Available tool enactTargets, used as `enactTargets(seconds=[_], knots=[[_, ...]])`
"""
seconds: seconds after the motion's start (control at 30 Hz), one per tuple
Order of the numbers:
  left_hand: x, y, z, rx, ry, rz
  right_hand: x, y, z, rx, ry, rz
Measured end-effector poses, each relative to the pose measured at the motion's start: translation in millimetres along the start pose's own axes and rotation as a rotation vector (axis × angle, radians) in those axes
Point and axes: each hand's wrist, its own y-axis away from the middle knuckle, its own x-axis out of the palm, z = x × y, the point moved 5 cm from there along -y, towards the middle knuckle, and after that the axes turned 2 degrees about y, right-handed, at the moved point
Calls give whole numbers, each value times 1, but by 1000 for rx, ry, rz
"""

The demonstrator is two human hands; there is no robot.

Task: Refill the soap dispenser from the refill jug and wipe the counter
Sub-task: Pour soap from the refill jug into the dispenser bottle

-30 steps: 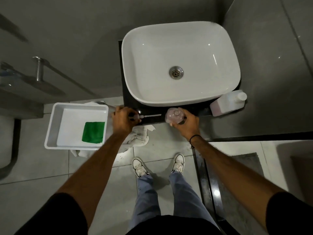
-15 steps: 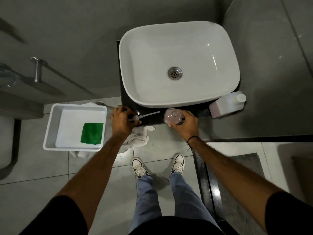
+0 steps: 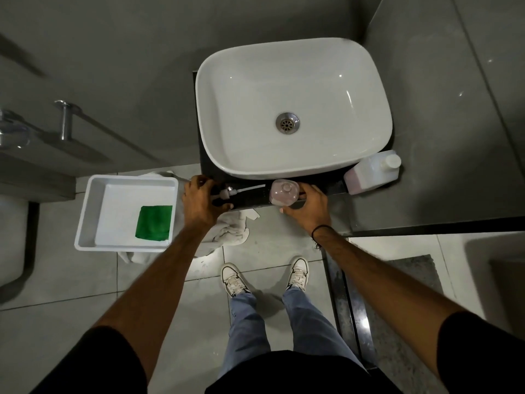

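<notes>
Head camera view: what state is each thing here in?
Soap dispenser bottle: upright, pump off, gripped by right hand.
Pump head: lying on counter, held by left hand.
Refill jug: capped, untouched.
Green cloth: folded in white tray.

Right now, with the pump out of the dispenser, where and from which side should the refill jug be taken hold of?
Grip the refill jug round its broad body, below the white cap. It stands on the counter at the basin's right front corner. Come from the front right with the right hand, probably easiest, since the basin blocks its left.
</notes>
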Motion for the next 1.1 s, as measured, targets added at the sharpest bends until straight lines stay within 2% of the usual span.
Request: enactTargets(seconds=[0.23,0.33,0.43,0.57,0.73,0.87,1.0,1.1], knots=[[-3,57,-15,8,60,-165,-22,21,-33,106,6,99],[10,85,-38,69,78,-81,-45,31,-64,189,-6,90],[22,102,-76,208,74,3,-76,33,-90,243,-17,-9],[30,111,-154,465,116,-5,-116,27,-112,300,-30,-171],[36,86,-271,745,186,10,-142,7,-113,238,-120,-264],[47,51,-348,806,51,118,-148,-8,-100,166,-29,-291],[58,33,-376,863,-128,156,-144,-20,-102,212,-35,-225],[61,28,-375,748,-108,173,-142,-20,-109,263,-110,-173]])
